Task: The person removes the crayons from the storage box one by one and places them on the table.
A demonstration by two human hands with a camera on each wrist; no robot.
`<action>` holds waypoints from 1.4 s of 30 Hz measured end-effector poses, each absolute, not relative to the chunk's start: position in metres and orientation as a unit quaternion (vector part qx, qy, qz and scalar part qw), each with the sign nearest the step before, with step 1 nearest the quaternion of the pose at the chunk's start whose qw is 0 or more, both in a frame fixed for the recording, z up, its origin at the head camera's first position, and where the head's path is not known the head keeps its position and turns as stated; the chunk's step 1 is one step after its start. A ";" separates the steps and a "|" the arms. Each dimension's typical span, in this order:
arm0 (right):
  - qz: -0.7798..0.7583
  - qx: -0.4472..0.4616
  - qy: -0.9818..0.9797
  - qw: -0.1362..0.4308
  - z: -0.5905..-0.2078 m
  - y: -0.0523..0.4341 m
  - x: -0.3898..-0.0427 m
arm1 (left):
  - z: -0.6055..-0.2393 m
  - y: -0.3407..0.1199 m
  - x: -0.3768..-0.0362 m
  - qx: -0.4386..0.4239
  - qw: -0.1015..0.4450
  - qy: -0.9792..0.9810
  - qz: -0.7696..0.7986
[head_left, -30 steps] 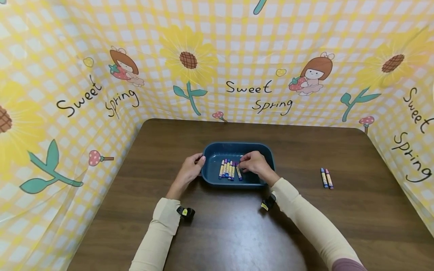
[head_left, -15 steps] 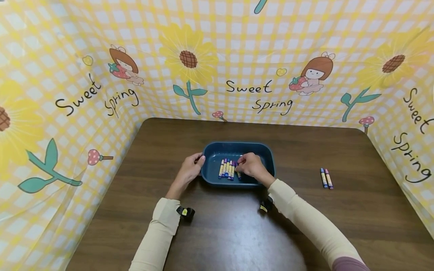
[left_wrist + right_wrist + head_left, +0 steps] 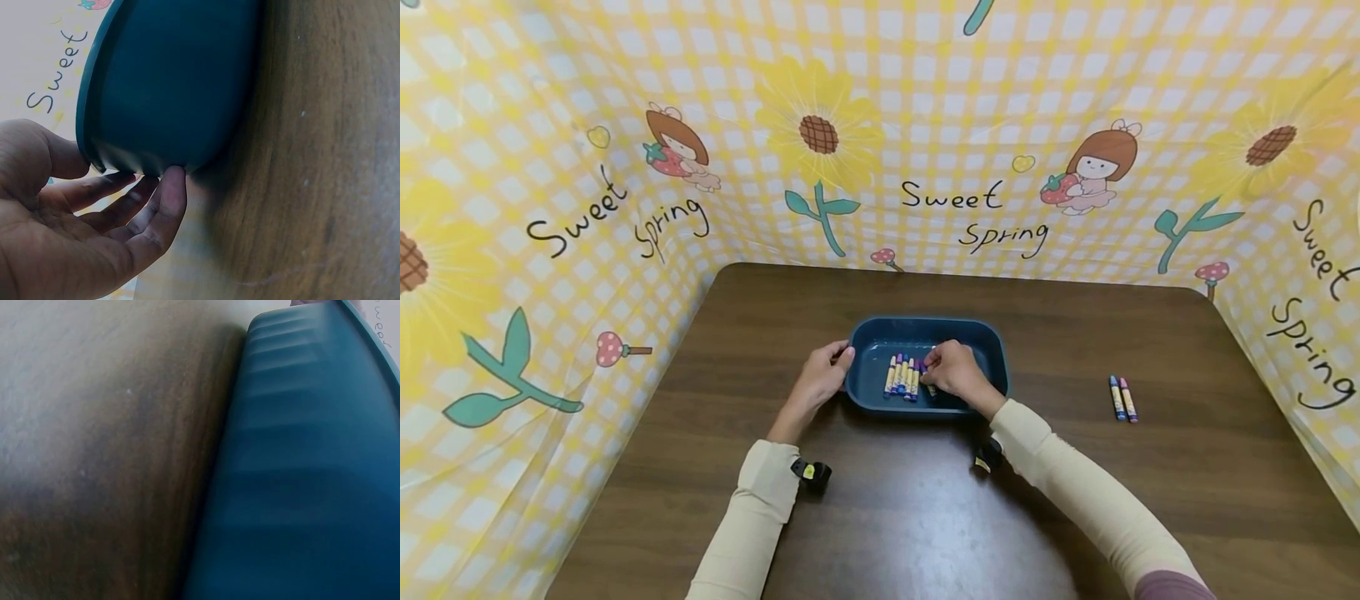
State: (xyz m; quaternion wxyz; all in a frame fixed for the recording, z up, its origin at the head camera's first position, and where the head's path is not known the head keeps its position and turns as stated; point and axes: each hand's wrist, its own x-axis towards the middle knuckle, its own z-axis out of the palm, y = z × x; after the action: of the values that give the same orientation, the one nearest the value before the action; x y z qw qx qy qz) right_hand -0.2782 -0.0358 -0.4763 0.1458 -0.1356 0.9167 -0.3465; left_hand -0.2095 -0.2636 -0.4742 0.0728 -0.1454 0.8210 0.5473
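Observation:
A dark teal tray [image 3: 992, 337] sits mid-table, with a row of several crayons [image 3: 902, 377] lying side by side in it. My left hand [image 3: 822, 377] grips the tray's left end, thumb over the rim. In the left wrist view the left hand's fingers [image 3: 164, 200] curl against the tray's outer wall [image 3: 181, 81]. My right hand [image 3: 952, 372] reaches into the tray, its curled fingertips pinching the rightmost crayon [image 3: 931, 390], which it mostly hides. The right wrist view shows only the tray's side wall [image 3: 306, 469] and the table top [image 3: 94, 425].
Two more crayons [image 3: 1123, 398] lie side by side on the brown table [image 3: 1075, 500] to the right of the tray. A yellow checked sunflower backdrop [image 3: 880, 125] closes the table in at the back and on both sides.
My right hand has slid a little left inside the tray, covering the rightmost crayon and bringing it against the row. The left hand and tray have stayed put.

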 end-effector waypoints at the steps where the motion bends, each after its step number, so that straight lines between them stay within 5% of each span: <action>1: -0.346 -0.136 0.917 0.144 -0.476 -0.036 -0.278 | -0.474 -0.264 -0.210 -0.146 0.071 0.821 0.547; 23: -0.564 -0.024 0.787 0.247 -0.470 -0.020 -0.280 | -0.475 -0.263 -0.210 -0.144 0.069 0.827 0.539; 42: -0.662 -0.028 0.715 0.222 -0.456 0.007 -0.280 | -0.474 -0.263 -0.210 -0.140 0.062 0.822 0.548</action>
State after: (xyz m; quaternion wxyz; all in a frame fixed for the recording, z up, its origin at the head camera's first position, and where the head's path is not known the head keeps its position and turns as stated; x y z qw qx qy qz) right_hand -0.2800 0.0074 -0.4562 0.2219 -0.0285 0.7153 -0.6620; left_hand -0.2099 -0.2634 -0.4741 0.0619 -0.1403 0.8220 0.5485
